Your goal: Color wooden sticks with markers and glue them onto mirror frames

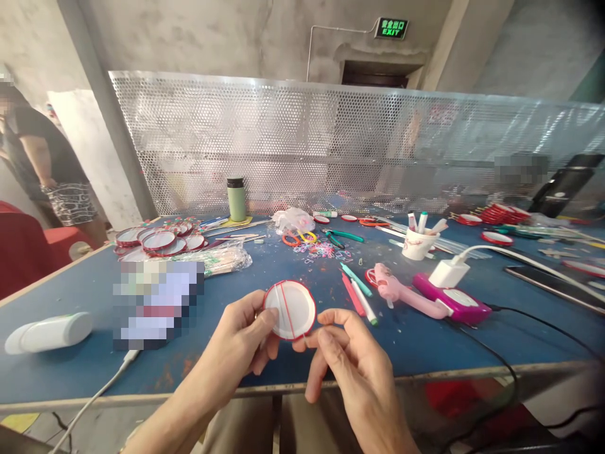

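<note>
A small round white disc with a red rim (290, 309) is held up over the near edge of the blue table (85, 372). A thin red band runs across its face. My left hand (239, 347) grips the disc's left side, thumb on the front. My right hand (350, 366) pinches the disc's lower right edge with thumb and forefinger, where the red band ends. Both hands are closed on it.
Behind the disc lie marker pens (358, 291), a pink glue gun (401, 291), a pink power strip with a white charger (454, 296), a cup of pens (418, 243), scissors, loose rubber bands, a green bottle (236, 198), and stacked red-rimmed discs (158, 241). A person stands at far left.
</note>
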`<state>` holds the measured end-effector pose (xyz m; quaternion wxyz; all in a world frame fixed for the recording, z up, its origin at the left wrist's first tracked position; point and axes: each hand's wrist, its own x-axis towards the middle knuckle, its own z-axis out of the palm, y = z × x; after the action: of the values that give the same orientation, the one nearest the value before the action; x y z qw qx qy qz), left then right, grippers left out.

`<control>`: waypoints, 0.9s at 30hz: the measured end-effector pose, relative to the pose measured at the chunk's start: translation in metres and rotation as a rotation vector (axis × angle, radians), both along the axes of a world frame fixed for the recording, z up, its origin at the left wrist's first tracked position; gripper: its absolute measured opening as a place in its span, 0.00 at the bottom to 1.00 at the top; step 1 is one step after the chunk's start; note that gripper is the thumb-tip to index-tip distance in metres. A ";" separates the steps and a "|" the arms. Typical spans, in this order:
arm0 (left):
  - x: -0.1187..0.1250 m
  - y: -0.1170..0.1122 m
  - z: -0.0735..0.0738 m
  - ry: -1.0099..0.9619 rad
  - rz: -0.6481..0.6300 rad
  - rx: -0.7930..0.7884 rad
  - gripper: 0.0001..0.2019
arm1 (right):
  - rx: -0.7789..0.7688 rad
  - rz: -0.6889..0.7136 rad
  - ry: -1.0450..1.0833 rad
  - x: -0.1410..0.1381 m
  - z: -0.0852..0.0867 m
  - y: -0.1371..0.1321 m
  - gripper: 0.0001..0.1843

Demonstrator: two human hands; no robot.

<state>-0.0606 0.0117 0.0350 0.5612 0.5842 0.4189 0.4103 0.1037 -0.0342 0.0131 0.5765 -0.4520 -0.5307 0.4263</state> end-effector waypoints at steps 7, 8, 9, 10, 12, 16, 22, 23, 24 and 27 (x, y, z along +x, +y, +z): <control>-0.001 -0.007 0.001 -0.102 -0.111 -0.038 0.16 | 0.005 0.116 0.033 0.005 0.001 0.004 0.21; -0.001 -0.007 0.001 -0.122 -0.133 -0.049 0.16 | 0.001 0.133 0.054 0.006 0.002 0.004 0.21; -0.001 -0.008 0.000 -0.139 -0.154 -0.060 0.16 | -0.011 0.147 0.080 0.007 0.002 0.004 0.21; -0.002 -0.009 0.000 -0.150 -0.177 -0.067 0.16 | -0.028 0.162 0.111 0.008 0.003 0.004 0.20; -0.004 -0.009 -0.002 -0.161 -0.210 -0.074 0.15 | -0.067 0.192 0.188 0.009 0.004 0.005 0.20; -0.009 -0.011 0.000 -0.166 -0.234 -0.105 0.14 | -0.144 0.188 0.378 0.008 0.006 0.012 0.20; -0.012 -0.012 0.010 0.081 -0.149 0.028 0.16 | -0.043 0.031 0.288 0.038 0.028 0.010 0.14; -0.012 -0.010 0.009 0.147 -0.112 0.064 0.16 | 0.023 -0.006 0.177 0.047 0.038 0.007 0.13; -0.011 -0.008 0.007 0.205 -0.077 0.103 0.16 | 0.092 -0.039 0.050 0.058 0.049 0.005 0.13; -0.009 -0.002 -0.004 0.312 -0.017 0.200 0.15 | 0.262 -0.211 -0.387 0.084 0.089 0.008 0.13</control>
<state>-0.0696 0.0095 0.0312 0.4321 0.6970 0.4532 0.3495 0.1880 -0.0265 0.1020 0.5591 -0.4993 -0.6319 0.1970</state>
